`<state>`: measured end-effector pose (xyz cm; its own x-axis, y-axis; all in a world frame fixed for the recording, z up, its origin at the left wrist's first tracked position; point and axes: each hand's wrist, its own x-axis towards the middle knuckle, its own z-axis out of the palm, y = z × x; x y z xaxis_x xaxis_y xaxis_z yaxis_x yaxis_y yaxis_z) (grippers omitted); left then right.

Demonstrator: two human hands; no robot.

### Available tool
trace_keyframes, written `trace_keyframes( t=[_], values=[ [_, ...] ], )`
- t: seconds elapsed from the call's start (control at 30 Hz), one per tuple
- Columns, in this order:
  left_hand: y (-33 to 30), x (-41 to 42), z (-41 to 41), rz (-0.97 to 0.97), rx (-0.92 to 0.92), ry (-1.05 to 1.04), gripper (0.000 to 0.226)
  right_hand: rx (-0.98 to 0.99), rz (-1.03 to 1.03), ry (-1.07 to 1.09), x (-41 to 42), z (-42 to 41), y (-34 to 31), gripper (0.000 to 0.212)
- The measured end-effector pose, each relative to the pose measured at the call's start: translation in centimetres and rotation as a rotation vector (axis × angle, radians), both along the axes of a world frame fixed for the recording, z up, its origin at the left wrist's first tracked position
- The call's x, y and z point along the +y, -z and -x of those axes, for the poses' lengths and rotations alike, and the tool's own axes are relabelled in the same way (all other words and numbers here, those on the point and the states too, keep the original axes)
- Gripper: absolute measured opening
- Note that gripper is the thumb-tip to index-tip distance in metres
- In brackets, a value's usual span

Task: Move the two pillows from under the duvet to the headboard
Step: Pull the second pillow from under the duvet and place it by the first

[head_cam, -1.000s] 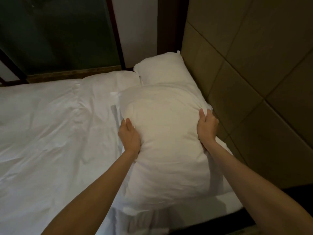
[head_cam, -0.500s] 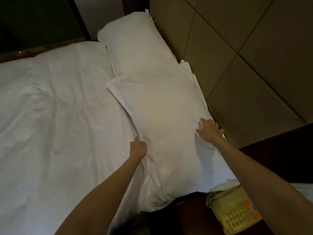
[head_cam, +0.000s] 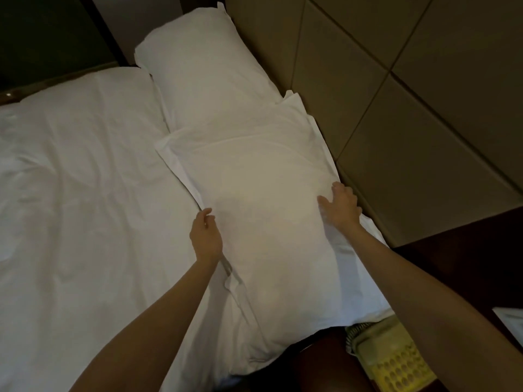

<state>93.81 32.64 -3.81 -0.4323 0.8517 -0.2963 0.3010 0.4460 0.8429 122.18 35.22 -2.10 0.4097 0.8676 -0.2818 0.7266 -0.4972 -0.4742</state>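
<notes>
Two white pillows lie end to end along the padded headboard. The near pillow lies flat, its far edge overlapping the far pillow. My left hand rests at the near pillow's left edge, fingers loosely curled against the fabric. My right hand lies flat on the pillow's right side next to the headboard, fingers spread. The white duvet covers the bed to the left of both pillows.
A dark wooden nightstand stands at the right with a yellowish telephone on its near part. A dark window and frame sit beyond the bed's far side.
The near pillow went from being held up in both hands to lying flat by the headboard. My right hand has opened and slid slightly on top; my left stays at the edge.
</notes>
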Motion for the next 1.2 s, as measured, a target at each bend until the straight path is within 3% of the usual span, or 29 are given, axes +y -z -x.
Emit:
trace_keyframes(
  t=[0.1, 0.17, 0.23, 0.3, 0.4, 0.5, 0.63, 0.8, 0.9, 0.97, 1.07, 1.2],
  values=[
    [0.5, 2.4, -0.3, -0.018, -0.018, 0.010, 0.039, 0.018, 0.001, 0.059, 2.9, -0.3, 0.5, 0.060],
    [1.7, 4.2, -0.7, 0.144, -0.036, 0.079, 0.057, 0.021, 0.102, 0.137, 4.4, -0.7, 1.4, 0.067],
    [2.7, 5.5, -0.8, 0.334, -0.047, 0.105, 0.070, -0.005, 0.161, 0.162, 4.6, -0.8, 2.5, 0.059],
    [3.4, 6.2, -0.6, 0.400, 0.056, 0.150, 0.061, -0.003, 0.069, 0.170, 4.4, -0.5, 3.2, 0.039],
    [3.2, 6.7, -0.3, 0.363, 0.203, 0.195, 0.041, 0.206, -0.154, 0.355, 4.5, -0.4, 2.1, 0.027],
    [2.3, 6.4, -0.6, 0.261, 0.247, 0.087, 0.037, 0.335, -0.342, 0.450, 5.0, -0.4, -1.2, 0.023],
    [0.7, 5.7, -1.8, 0.171, 0.242, -0.071, 0.039, 0.330, -0.474, 0.349, 4.6, 0.5, -5.9, 0.022],
    [-0.6, 5.6, -2.9, 0.193, 0.232, 0.021, 0.040, 0.283, -0.546, 0.329, 5.0, -0.2, -8.6, 0.023],
    [0.5, 5.1, -2.9, 0.245, 0.218, 0.036, 0.038, 0.231, -0.444, 0.281, 4.6, -1.0, -6.5, 0.022],
    [1.7, 4.6, -2.2, 0.334, 0.235, 0.064, 0.034, 0.074, -0.151, 0.166, 3.6, -1.8, -3.7, 0.022],
    [2.5, 4.3, -1.2, 0.435, 0.199, 0.143, 0.031, -0.082, 0.301, 0.000, 2.0, -2.8, -0.5, 0.042],
    [2.0, 5.2, -1.5, 0.370, 0.043, 0.059, 0.042, -0.041, 0.203, 0.006, 2.3, -2.4, 0.4, 0.058]
  ],
)
